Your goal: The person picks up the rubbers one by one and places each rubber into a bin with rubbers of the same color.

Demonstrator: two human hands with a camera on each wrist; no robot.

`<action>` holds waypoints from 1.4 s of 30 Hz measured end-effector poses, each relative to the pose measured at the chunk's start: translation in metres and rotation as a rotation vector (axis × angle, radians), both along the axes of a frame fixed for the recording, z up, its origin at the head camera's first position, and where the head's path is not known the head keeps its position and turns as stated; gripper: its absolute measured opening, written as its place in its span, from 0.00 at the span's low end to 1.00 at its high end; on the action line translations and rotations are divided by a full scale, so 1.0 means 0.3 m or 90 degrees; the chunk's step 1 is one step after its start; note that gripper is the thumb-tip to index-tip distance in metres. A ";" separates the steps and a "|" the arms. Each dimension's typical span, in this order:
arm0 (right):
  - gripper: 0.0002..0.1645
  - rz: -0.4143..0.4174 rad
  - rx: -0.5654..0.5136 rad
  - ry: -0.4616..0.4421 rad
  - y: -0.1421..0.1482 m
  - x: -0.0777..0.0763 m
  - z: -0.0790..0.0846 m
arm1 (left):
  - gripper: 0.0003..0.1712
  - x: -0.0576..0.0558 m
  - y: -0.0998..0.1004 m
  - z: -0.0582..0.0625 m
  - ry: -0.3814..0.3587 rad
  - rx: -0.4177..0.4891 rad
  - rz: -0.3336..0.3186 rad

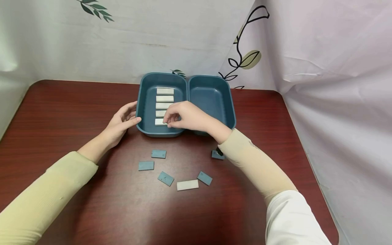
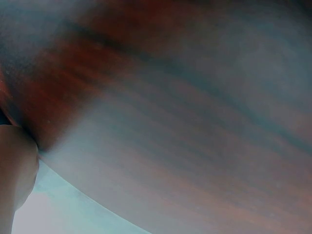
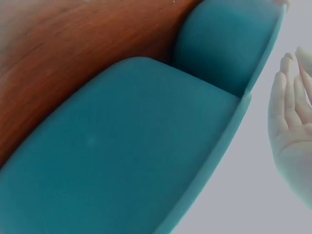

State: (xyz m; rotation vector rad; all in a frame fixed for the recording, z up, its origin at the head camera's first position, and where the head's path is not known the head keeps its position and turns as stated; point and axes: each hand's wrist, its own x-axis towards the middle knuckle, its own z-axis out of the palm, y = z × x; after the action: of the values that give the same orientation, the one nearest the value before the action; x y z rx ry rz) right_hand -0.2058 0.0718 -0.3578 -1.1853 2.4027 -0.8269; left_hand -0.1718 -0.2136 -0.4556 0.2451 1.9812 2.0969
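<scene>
A blue two-compartment tray [image 1: 211, 79] stands at the back of the table. Five white rectangular tiles, or rather several, such as the top white tile [image 1: 165, 91], lie in a column in its left compartment. My right hand [image 1: 191, 117] reaches into that compartment and pinches the right end of the nearest white tile [image 1: 159, 122] between thumb and fingers. At the tray's left wall, my left hand [image 1: 114, 127] rests with its thumb at the rim and its fingers against the outside. The right wrist view shows the tray's wall [image 3: 122, 141] beside my right hand [image 3: 292, 131].
In front of the tray lie several blue tiles, among them a blue tile [image 1: 146, 165] at left and another blue tile [image 1: 218, 155] partly covered near my right sleeve. One white tile [image 1: 187, 185] lies nearest me. White curtains [image 1: 171, 37] hang behind the table [image 1: 131, 211].
</scene>
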 end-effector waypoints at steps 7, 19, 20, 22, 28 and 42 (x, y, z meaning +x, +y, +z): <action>0.06 0.028 -0.013 -0.007 0.056 0.062 0.010 | 0.39 -0.001 -0.002 -0.003 0.003 0.000 0.002; 0.06 0.091 -0.014 -0.043 0.104 0.175 -0.007 | 0.38 -0.002 -0.003 -0.004 0.004 0.006 0.000; 0.06 0.095 -0.013 -0.046 0.107 0.183 -0.012 | 0.38 -0.002 -0.003 -0.003 0.003 0.006 0.000; 0.06 0.103 -0.008 -0.052 0.113 0.198 -0.022 | 0.39 -0.002 -0.003 -0.002 0.003 0.004 0.000; 0.09 0.131 0.018 -0.073 0.126 0.237 -0.052 | 0.39 0.000 -0.002 0.001 0.000 0.002 -0.001; 0.13 0.162 0.033 -0.139 0.149 0.306 -0.125 | 0.38 0.000 0.001 0.000 0.005 0.006 0.002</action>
State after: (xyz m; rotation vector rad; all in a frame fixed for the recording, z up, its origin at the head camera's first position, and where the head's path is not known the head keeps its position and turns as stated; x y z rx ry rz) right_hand -0.1139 0.1164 -0.3953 -1.2768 2.0359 -0.7649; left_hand -0.1717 -0.2132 -0.4555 0.2530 1.9774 2.1106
